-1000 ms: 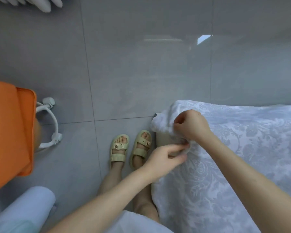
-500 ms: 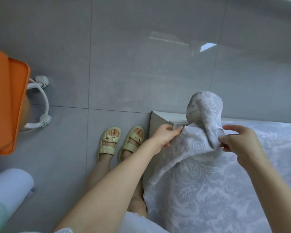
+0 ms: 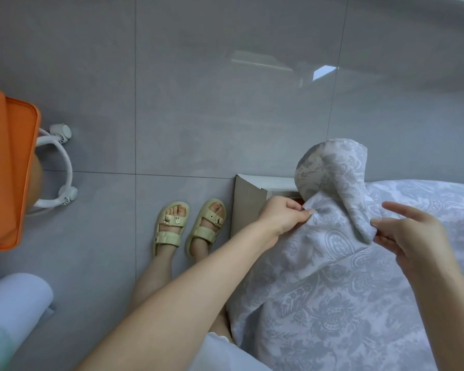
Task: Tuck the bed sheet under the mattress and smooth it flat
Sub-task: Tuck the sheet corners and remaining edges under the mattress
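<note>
Far left: an orange padded object (image 3: 8,167) fills the frame edge, with a white curved band (image 3: 62,167) with round ends lying on the grey tiled floor (image 3: 198,103) just beside it. Lower left: a pale blue roll (image 3: 14,303). Centre: your feet in two pale yellow sandals (image 3: 172,226), side by side, near the bare corner of the bed (image 3: 248,199).

Right of centre: your left hand (image 3: 281,216) pinches the bed sheet (image 3: 332,290) between thumb and curled fingers at the bed corner. The sheet, white with a grey floral pattern, covers the bed across the lower right of the frame. Its corner is lifted off the bed and stands up as a hood-like pocket above your hands; its inside faces away from you, so its contents cannot be told.

Right: your right hand (image 3: 413,236) holds the pocket's lower edge between thumb and fingers, index finger extended.
</note>
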The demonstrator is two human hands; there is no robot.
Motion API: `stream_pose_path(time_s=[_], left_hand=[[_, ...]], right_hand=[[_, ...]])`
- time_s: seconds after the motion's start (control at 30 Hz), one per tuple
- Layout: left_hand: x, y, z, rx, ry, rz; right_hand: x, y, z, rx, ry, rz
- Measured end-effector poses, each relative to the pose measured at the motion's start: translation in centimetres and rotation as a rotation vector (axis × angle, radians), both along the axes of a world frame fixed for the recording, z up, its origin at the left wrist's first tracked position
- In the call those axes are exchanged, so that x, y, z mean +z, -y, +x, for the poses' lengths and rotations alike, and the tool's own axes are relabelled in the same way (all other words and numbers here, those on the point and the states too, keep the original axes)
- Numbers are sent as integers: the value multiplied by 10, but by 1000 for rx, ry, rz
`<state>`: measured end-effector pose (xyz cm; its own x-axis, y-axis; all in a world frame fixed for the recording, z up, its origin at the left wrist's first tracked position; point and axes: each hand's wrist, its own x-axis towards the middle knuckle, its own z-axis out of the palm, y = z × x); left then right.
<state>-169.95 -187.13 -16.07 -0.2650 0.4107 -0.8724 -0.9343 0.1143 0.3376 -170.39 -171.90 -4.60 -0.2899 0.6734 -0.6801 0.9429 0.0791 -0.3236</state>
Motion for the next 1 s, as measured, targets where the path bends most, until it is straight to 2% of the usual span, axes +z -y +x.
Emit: stream_pose_path(time_s=[0.2,0.33,0.43,0.57,0.63,0.67,0.73,0.8,0.9,1.0], left_hand=[[19,31,-6,272,-221,-191],[31,83,-33,406,-400,-350],[41,120,-49,279,-618,-448],[54,161,-49,1,-1081,-628],[42,180,-47,-137,-1187,-769],[29,189,-46,-243,-1152,-867],[-2,204,-43,-553,-888,-1059],[-24,209,-38,-735,-630,-1069],[-33,189,-31,-734,-579,-995],[-30,150,-15,-594,-528,-757]], right_hand=[[8,12,-17,39,-101,-81],[9,25,-40,216,-139,32],[-7,36,-52,387,-95,31],[-31,58,-59,672,-111,102],[-39,65,-62,734,-126,119],[-43,67,-62,756,-126,122],[-49,72,-59,802,-89,134],[-52,75,-50,867,-42,156],[-52,70,-30,904,10,218],[-49,57,3,865,60,285]])
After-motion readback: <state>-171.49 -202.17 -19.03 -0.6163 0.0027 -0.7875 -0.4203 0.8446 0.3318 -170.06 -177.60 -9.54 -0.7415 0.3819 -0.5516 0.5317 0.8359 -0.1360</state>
